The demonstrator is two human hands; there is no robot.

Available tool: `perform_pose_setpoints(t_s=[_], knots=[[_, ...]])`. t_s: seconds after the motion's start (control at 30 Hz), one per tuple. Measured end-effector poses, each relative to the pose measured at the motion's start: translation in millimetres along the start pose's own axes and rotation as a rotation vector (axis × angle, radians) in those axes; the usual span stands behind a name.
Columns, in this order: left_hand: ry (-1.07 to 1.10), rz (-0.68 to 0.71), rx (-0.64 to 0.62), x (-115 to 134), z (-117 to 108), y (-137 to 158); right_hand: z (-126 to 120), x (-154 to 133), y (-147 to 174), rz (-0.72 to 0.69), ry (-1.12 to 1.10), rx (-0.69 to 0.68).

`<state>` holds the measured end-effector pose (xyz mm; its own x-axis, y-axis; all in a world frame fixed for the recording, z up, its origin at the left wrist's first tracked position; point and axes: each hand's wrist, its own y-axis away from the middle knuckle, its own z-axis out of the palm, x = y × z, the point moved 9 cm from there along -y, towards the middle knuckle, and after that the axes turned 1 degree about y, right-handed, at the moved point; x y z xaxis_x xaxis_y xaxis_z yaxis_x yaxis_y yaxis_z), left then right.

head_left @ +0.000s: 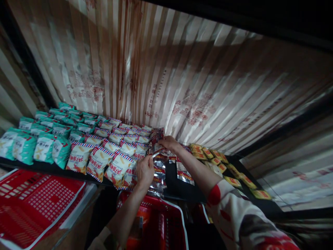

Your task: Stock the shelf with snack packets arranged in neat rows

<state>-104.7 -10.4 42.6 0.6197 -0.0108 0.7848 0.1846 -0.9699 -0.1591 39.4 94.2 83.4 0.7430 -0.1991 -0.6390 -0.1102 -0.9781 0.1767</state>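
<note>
- Here's the left hand (145, 171), its grip pinched on the silvery near edge of a dark red packet (156, 146), midway along the black shelf (171, 176).
- In comes the right hand (169, 143) at the packet's far side; whether that grip is clamped, I can't tell.
- White snack bags (121, 168) crowd just left, teal bags (24, 147) farther left.
- Yellow packs (232, 182) sit right.
- Near side, lower down: a red basket (179, 209).
</note>
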Motion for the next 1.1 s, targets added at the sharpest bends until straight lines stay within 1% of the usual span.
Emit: perform_pose_setpoints(t_s=[0.1, 0.17, 0.33, 0.4, 0.5, 0.63, 0.77, 0.9, 1.1], knots=[[-0.011, 0.054, 0.026, -1, -3, 2, 8, 5, 5, 0.038, -0.019, -0.053], [-0.021, 0.100, 0.052, -1, -5, 4, 8, 6, 8, 0.012, 0.011, -0.056], [-0.049, 0.236, 0.119, 0, -5, 8, -4, 7, 14, -0.097, 0.295, 0.085], [-0.071, 0.285, 0.145, 2, -5, 11, -5, 6, 18, -0.121, 0.394, 0.112], [-0.094, 0.337, 0.186, 5, -6, 14, -6, 7, 25, -0.121, 0.495, 0.145], [-0.119, 0.365, 0.205, 5, -6, 17, -9, 5, 32, -0.158, 0.573, 0.231], [-0.146, 0.393, 0.209, 4, -4, 20, -7, 9, 30, -0.198, 0.577, 0.259], [-0.172, 0.409, 0.218, 3, -3, 22, -2, 7, 28, -0.287, 0.529, 0.272], [-0.204, 0.376, 0.173, 4, -1, 21, -2, 12, 26, -0.278, 0.426, 0.287]])
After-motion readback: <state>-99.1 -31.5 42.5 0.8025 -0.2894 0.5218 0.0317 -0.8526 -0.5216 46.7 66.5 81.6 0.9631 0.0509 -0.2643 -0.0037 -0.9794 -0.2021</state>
